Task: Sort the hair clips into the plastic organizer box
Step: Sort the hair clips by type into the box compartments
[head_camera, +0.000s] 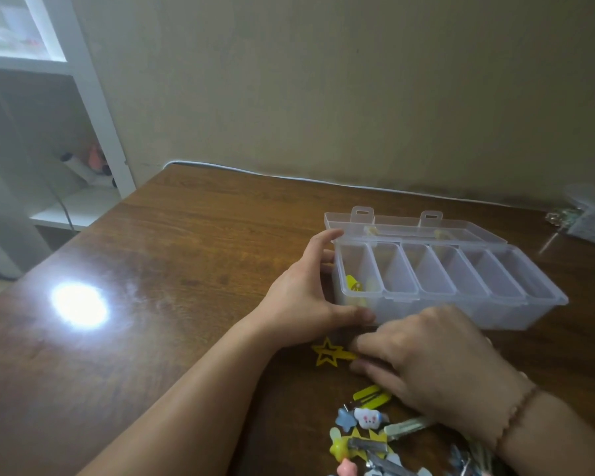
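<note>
A clear plastic organizer box [461,314] stands open on the wooden table, its lid [409,225] laid back. It has several long compartments; the leftmost holds yellow clips [354,286]. My left hand [306,293] grips the box's left end. My right hand [433,365] pinches the end of a yellow star-shaped hair clip [328,352] lying on the table in front of the box. A pile of hair clips [364,434] in yellow, blue, white and pink lies at the near edge, partly under my right wrist.
The brown wooden table [172,269] carries a bright light reflection [79,304] at left. A white cable [289,178] runs along the wall. Small cluttered items [584,218] sit at the far right. A white shelf unit [83,132] stands left of the table.
</note>
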The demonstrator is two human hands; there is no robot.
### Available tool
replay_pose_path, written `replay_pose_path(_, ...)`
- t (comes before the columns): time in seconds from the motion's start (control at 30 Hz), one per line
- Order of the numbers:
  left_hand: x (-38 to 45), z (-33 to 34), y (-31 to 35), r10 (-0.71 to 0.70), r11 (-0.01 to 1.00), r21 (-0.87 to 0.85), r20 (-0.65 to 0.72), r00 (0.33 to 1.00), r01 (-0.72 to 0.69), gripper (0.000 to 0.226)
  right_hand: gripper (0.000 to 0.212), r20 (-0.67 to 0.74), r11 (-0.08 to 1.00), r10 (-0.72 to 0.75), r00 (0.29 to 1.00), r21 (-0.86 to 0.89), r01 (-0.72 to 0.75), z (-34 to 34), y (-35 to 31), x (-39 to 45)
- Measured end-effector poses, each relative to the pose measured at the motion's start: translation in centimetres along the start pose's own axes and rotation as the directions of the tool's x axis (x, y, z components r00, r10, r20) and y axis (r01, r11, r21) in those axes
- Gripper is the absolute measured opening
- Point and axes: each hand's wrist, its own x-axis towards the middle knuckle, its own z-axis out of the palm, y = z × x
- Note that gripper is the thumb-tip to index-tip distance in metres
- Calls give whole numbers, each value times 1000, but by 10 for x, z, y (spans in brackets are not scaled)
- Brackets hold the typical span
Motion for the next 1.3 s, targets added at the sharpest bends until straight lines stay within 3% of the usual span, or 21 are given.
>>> replay_pose_path(0.07, 0, 0, 0, 3, 1000, -3, 1, 1000, -3, 110, 25, -10, 994, -18, 1000, 110, 19, -7, -1, -2)
replay_pose_path(0.13, -1, 0, -1, 6, 1000, -8, 5, 1000, -6, 111, 16, -105, 945, 18, 994, 328, 17, -15, 1, -5)
replay_pose_path(0.23, -1, 0, -1, 13, 1000, -10, 8, 1000, -13, 111, 15, -261, 781, 278, 925, 622, -59, -21, 5, -5)
replay_pose_path(0.3, -1, 0, 0, 8, 1000, 5, 3, 1000, -8, 109, 21, -325, 798, 438, 838, 569, -196, -18, 8, 0)
replay_pose_path(0.37, -2, 0, 0, 14, 1000, 15, -2, 1000, -14, 108, 27, -325, 829, 500, 803, 449, -334, -16, 9, 4)
replay_pose_path(0.5, -2, 0, 1, 23, 999, 31, 5, 1000, -24, 107, 30, -313, 883, 423, 850, 354, -309, -14, 8, 2)
replay_pose_path(0.6, -1, 0, 0, 22, 999, 39, 4, 1000, -22, 108, 18, -350, 910, 294, 889, 386, -150, -19, 12, -2)
replay_pose_path(0.7, -1, 1, -1, 20, 998, 55, -6, 1000, -19, 108, 11, -101, 936, -15, 995, 348, 49, -25, 10, -7)
replay_pose_path(0.77, -1, 1, 0, 13, 998, 66, -8, 1000, -12, 109, 21, 127, 952, -122, 984, 295, 80, -26, 7, -8)
replay_pose_path(0.83, -1, 2, 1, 17, 997, 77, -10, 1000, -16, 110, 28, 209, 953, -136, 968, 295, 70, -25, 6, -10)
replay_pose_path(1.03, -5, 4, 3, 81, 989, 127, -16, 997, -79, 104, 17, 208, 931, -150, 967, 357, 68, -27, 8, -10)
replay_pose_path(1.1, -6, 4, 4, 103, 985, 140, -15, 995, -99, 98, 6, 186, 898, -120, 975, 440, 26, -29, 8, -9)
replay_pose_path(1.2, -5, 3, 2, 102, 985, 138, -4, 995, -100, 95, 19, -3, 728, 111, 994, 681, -79, -30, 9, -9)
replay_pose_path(1.23, -5, 3, 2, 93, 987, 129, -1, 996, -92, 96, 16, -111, 684, 228, 967, 725, -78, -29, 8, -8)
replay_pose_path(1.3, -4, 3, 2, 74, 991, 115, -1, 997, -73, 100, 7, -315, 729, 430, 846, 674, -120, -24, 6, -2)
